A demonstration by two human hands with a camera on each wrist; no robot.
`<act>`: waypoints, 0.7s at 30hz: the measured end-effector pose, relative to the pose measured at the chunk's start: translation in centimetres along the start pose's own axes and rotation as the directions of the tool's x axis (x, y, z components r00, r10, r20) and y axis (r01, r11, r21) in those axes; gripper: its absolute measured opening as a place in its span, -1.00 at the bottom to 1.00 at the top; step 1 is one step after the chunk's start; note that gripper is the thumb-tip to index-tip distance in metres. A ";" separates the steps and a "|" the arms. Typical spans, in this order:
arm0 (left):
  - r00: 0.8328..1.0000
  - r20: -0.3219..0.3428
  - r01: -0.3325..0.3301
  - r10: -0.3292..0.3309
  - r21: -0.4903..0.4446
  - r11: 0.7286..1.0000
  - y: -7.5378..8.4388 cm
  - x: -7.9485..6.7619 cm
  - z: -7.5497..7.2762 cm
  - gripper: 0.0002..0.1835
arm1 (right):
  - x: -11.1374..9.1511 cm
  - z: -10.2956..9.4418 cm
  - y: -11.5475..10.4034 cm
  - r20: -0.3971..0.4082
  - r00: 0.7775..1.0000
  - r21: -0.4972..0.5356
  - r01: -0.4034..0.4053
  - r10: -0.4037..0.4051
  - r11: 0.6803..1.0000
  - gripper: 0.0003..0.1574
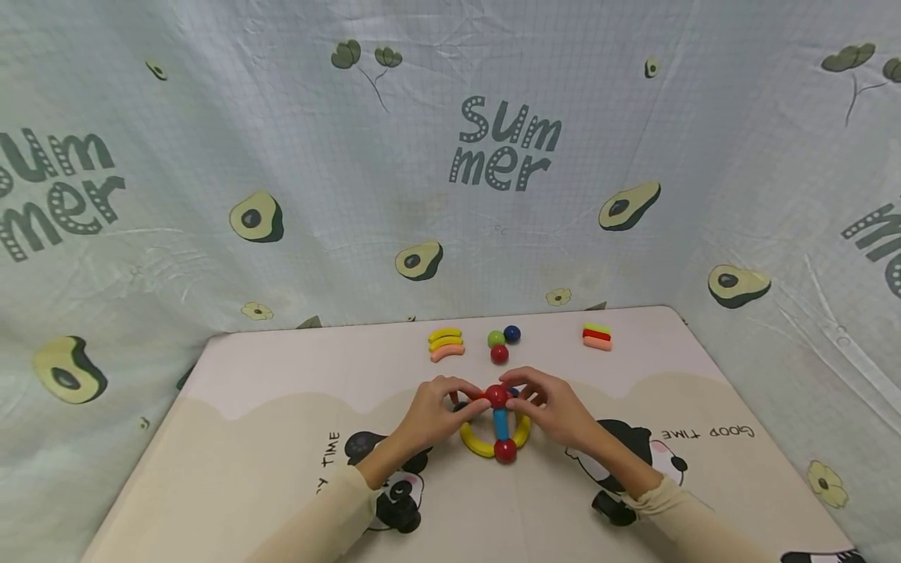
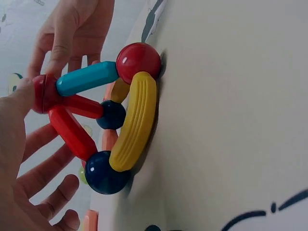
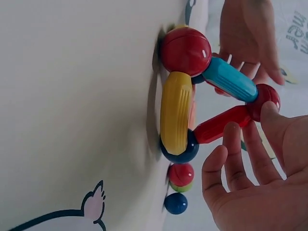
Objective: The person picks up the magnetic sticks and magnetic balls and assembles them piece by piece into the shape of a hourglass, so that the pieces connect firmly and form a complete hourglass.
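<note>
A frame of toy balls and rods stands on the table, with a red ball [image 1: 497, 396] at its top. My left hand [image 1: 436, 410] holds this ball from the left by thumb and fingers. From the right, my right hand [image 1: 552, 407] pinches the same ball. A light blue rod [image 1: 500, 424] slopes from it to a lower red ball [image 1: 505, 451]. Two red rods [image 2: 72, 132] run down to dark blue balls [image 2: 106, 172], seen in the left wrist view. Curved yellow rods [image 1: 477, 446] join the lower balls into a ring at the base.
Behind the frame lie yellow curved rods [image 1: 445, 334] with a pink curved rod [image 1: 447, 353]. A green ball [image 1: 496, 338], a blue ball [image 1: 512, 335] and a red ball [image 1: 500, 355] sit together. Short straight rods [image 1: 597, 336] lie farther right. A patterned curtain [image 1: 338, 195] hangs behind the table.
</note>
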State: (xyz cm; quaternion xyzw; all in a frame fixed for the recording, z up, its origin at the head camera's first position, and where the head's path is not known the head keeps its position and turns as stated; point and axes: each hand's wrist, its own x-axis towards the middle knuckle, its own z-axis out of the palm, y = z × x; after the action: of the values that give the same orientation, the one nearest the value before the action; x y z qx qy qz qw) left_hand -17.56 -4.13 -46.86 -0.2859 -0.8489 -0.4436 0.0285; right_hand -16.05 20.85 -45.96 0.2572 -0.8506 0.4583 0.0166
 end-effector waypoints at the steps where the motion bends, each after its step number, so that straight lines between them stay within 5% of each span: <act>1: 1.000 -0.003 0.009 -0.009 0.001 1.000 0.1 0.0 0.0 -0.72 | 0.0 0.0 0.0 -0.003 1.000 0.003 0.000 0.000 1.000 -0.54; 9: 0.998 -0.042 0.052 -0.051 0.033 0.998 0.6 0.4 0.5 -0.65 | -0.2 0.0 0.3 -0.016 1.000 0.028 -0.009 0.009 1.000 -0.53; 21: 0.998 -0.062 -0.014 0.010 -0.070 0.997 1.5 0.2 0.9 -0.63 | -0.9 -2.0 2.1 -0.096 0.995 -0.061 -0.016 0.010 0.998 -0.56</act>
State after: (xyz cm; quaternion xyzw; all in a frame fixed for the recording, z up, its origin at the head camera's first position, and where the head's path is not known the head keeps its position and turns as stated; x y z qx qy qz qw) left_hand -16.79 -2.61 -46.23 -0.2782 -0.8296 -0.4818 0.0470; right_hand -16.64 23.72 -46.66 0.2289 -0.8641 0.4439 0.0620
